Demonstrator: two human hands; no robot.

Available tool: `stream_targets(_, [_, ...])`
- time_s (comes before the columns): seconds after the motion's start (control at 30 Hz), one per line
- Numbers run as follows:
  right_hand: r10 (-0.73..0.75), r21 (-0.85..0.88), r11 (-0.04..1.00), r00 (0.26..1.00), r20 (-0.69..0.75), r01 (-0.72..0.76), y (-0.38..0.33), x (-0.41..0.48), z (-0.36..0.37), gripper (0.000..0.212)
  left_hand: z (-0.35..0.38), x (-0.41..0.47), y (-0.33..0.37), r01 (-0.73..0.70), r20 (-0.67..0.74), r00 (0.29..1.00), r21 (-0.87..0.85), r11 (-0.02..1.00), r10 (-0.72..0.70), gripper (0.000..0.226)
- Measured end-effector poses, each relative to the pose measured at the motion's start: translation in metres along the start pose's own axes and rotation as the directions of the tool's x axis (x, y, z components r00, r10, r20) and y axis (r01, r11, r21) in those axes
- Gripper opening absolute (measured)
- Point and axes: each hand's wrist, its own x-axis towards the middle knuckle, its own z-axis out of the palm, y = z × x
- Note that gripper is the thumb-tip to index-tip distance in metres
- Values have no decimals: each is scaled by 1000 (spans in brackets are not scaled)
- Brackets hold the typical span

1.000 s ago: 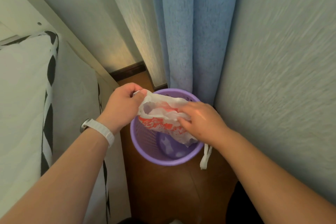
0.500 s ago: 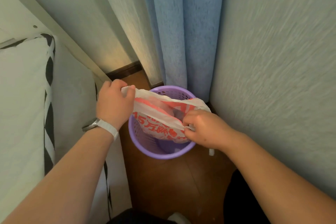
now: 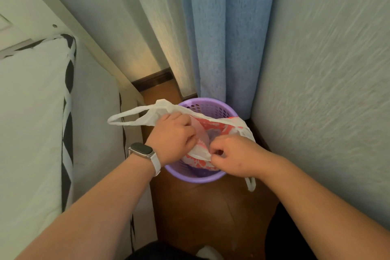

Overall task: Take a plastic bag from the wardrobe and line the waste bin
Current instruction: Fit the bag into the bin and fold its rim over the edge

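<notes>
A purple perforated waste bin [image 3: 207,106] stands on the wooden floor in the corner. A white plastic bag with red print [image 3: 219,125] hangs inside its mouth, stretched open. My left hand [image 3: 174,135] grips the bag's left edge over the bin, a watch on its wrist. My right hand [image 3: 234,155] pinches the near edge of the bag above the bin's front rim. One bag handle [image 3: 128,116] loops out to the left; the other handle [image 3: 251,184] dangles past the bin's right side.
A bed with a black-and-white trimmed mattress [image 3: 35,124] fills the left. A blue curtain [image 3: 228,31] hangs right behind the bin. A textured wall [image 3: 327,91] closes the right side. Bare wooden floor [image 3: 211,211] lies in front of the bin.
The bag has been pulled wider open over the bin. My left hand moved right, over the bin; one handle now sticks out to the left. My right hand shifted to the bag's near edge.
</notes>
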Motion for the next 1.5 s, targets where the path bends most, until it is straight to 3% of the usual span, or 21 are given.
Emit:
stream_targets(0.1, [29,22,999,999,-17,-28,4,6,5,27,6,0,2,-31,89,995,-29,999,33,27])
stream_targets(0.2, [48,-28,998,995,-82,-50,11,13,13,22,14,-3,-4,85,271,960,-43,995,-70,32])
stream_targets(0.27, [26,-153,987,989,-145,-49,15,23,17,12,17,-7,-10,146,251,957,18,989,-146,26])
stream_targets(0.37, [30,-285,954,975,-219,-93,22,36,21,36,23,-9,-18,216,179,959,50,975,-221,19])
stream_targets(0.6, [90,-428,875,945,-315,-226,46,53,16,85,50,9,-56,304,170,935,69,950,-312,85])
stream_targets(0.83, [128,-365,901,949,-288,-233,70,84,6,100,76,21,-87,432,267,880,-111,895,-392,112])
stream_targets(1.07, [205,-200,944,941,-270,-263,91,101,-6,99,97,36,-97,444,294,889,-371,816,-350,108])
stream_targets(1.23, [239,-141,947,928,-286,-288,99,104,0,86,110,31,-102,569,339,821,-549,612,-460,84])
stream_targets(1.37, [232,-107,955,922,-310,-277,101,105,1,75,111,29,-108,654,425,753,-567,500,-503,65])
stream_targets(1.43, [225,-103,957,915,-336,-273,100,105,2,69,107,29,-106,653,400,757,-504,566,-518,62])
stream_targets(1.5, [217,-102,958,908,-358,-269,98,104,5,66,103,30,-102,550,247,835,-348,759,-492,67])
